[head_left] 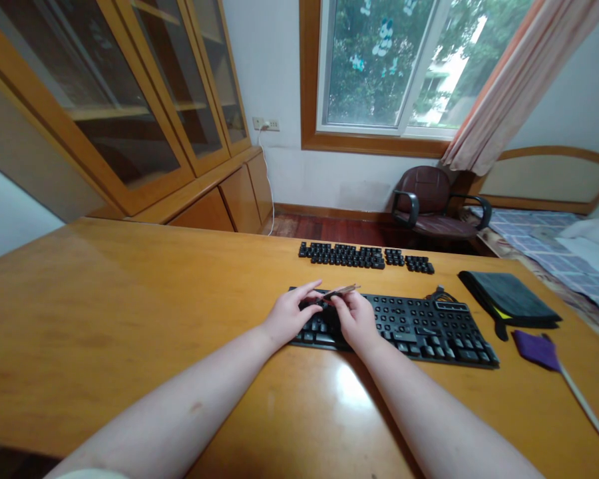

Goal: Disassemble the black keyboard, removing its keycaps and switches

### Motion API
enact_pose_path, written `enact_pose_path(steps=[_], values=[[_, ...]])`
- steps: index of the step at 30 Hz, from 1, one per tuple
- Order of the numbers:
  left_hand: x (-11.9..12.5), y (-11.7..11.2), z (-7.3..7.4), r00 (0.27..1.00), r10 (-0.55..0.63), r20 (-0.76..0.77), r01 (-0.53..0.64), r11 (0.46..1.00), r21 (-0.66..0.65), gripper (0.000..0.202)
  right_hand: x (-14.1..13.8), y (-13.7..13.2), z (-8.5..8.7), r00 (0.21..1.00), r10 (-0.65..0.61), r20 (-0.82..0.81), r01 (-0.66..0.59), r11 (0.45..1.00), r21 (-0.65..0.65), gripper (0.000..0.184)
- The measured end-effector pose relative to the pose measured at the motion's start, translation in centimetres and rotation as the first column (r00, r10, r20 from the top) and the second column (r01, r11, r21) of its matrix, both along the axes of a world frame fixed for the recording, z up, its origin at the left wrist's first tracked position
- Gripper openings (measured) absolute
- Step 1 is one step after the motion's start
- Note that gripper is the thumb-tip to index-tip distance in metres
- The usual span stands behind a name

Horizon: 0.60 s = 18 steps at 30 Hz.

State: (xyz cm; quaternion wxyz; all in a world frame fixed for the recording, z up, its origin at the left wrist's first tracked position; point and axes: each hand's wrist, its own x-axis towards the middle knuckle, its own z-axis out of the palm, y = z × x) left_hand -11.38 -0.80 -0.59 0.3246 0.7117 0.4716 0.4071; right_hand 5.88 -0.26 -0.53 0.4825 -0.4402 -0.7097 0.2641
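A black keyboard lies on the wooden table, with many bare switch posts in its upper rows and keycaps still seated in its lower rows. Over its left half, my right hand pinches a thin brownish tool with two slender prongs, perhaps tweezers. My left hand rests at the keyboard's left end, thumb and index finger apart near the tool's other end. Whether its fingertips touch the tool or a keycap I cannot tell. Behind the keyboard, loose black keycaps stand in rows grouped like a keyboard layout.
To the right lie a dark folded cloth or pouch and a purple-headed brush or duster with a pale handle. A coiled cable sits at the keyboard's back edge. Beyond the table are a brown armchair and a glass-door cabinet.
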Motion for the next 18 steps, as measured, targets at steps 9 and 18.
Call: enact_pose_path(steps=[9,18], values=[[-0.1,0.1,0.4,0.999,0.01,-0.048,-0.005,0.996,0.094,0.025,0.0,0.3,-0.6,0.999,0.038,-0.017,-0.038,0.999,-0.038,0.021],[-0.8,1.0,0.7,0.964,0.051,0.261,0.015,0.969,-0.246,0.024,-0.1,0.0,-0.2,0.994,0.099,-0.054,-0.101,0.994,-0.035,0.022]])
